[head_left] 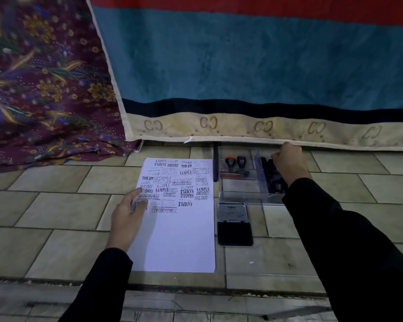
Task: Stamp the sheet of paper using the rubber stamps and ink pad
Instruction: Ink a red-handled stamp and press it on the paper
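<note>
A white sheet of paper [179,233] lies on the tiled floor, its far half covered with black stamp prints. My left hand [128,217] rests flat on the sheet's left edge, fingers straight. To the right, an open black ink pad [235,233] lies with its lid folded back. Behind it stands a clear plastic box [240,189] holding rubber stamps [235,166] with black handles. My right hand [289,163] reaches into the box's right compartment, fingers curled down among dark stamps [273,180]; a red tip shows at its fingers, and what it grips is hidden.
A blue, red and beige towel [254,66] hangs right behind the box, its hem touching the floor. A purple floral cloth [44,77] is bunched at the back left. A step edge [196,287] runs across the floor close to me.
</note>
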{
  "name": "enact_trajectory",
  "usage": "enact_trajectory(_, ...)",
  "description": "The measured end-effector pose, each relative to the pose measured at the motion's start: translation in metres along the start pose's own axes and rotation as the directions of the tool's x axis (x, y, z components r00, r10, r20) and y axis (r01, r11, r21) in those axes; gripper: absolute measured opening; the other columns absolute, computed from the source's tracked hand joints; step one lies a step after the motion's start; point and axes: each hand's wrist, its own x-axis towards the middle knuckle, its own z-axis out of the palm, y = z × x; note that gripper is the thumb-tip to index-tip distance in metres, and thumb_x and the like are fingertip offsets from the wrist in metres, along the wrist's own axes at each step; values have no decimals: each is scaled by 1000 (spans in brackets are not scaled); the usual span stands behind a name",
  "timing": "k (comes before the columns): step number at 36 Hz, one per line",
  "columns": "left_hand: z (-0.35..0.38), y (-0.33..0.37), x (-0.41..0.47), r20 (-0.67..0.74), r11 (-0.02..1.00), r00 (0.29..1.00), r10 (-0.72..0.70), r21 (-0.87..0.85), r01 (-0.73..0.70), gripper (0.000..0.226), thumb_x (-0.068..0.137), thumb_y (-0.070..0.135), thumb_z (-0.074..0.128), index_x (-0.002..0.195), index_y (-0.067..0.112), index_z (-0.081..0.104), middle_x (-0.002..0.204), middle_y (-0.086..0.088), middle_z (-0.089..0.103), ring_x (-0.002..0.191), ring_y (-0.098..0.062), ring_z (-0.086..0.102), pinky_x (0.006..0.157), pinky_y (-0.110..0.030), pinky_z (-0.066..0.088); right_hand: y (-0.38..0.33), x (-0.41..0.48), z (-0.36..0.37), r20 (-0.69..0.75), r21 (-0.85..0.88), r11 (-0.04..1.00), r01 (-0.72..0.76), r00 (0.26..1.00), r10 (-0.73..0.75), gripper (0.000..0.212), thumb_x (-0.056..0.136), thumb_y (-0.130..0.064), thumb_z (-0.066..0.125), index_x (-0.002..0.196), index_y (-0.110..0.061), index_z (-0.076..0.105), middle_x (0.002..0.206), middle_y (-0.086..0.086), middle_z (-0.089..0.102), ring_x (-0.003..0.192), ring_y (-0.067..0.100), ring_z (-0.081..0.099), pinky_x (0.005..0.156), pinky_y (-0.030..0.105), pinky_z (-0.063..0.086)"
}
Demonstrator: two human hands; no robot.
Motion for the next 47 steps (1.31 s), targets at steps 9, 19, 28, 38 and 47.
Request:
enact_trajectory(9,27,22,-21,131,862,914,384,305,-406,34,91,10,61,124,14,59,137,-2,55,136,-19,39,107,-54,36,5,1,-4,-103,217,975,46,994,-24,23,83,-14,67,97,2,59,99,24,63,94,34,60,71,32,47)
enact_trajectory(19,77,31,-55,487,729,782,388,357,-584,73,78,78,42,139,37,39,147,25,30,142,5,12,120,-33,5,15,-19,-10,-346,403,890,213,936,-68,30,84,-17,67,111,-5,63,105,16,64,91,27,63,85,41,53)
enact_trajectory(28,90,21,-62,534,683,764,363,406,-608,96,62,92,41,142,40,31,154,21,22,142,9,2,120,-39,-1,-4,-78,-25,-312,725,599,339,938,-153,21,79,-18,73,96,-12,62,86,7,68,72,8,62,65,9,50)
enact_trajectory(38,91,23,-63,517,657,767,380,434,-617,87,66,87,42,138,39,36,154,20,24,144,3,8,120,-38,1,-8,-167,-7,-67,702,560,440,824,-563,21,75,-10,76,95,-9,71,92,5,68,80,18,66,75,35,57)
enact_trajectory(47,90,25,-65,515,668,763,389,413,-619,81,67,83,47,136,41,40,153,18,28,144,0,12,120,-39,1,13,-185,10,-104,600,564,568,754,-648,23,76,-16,76,98,-19,70,89,-13,62,81,2,62,70,19,54)
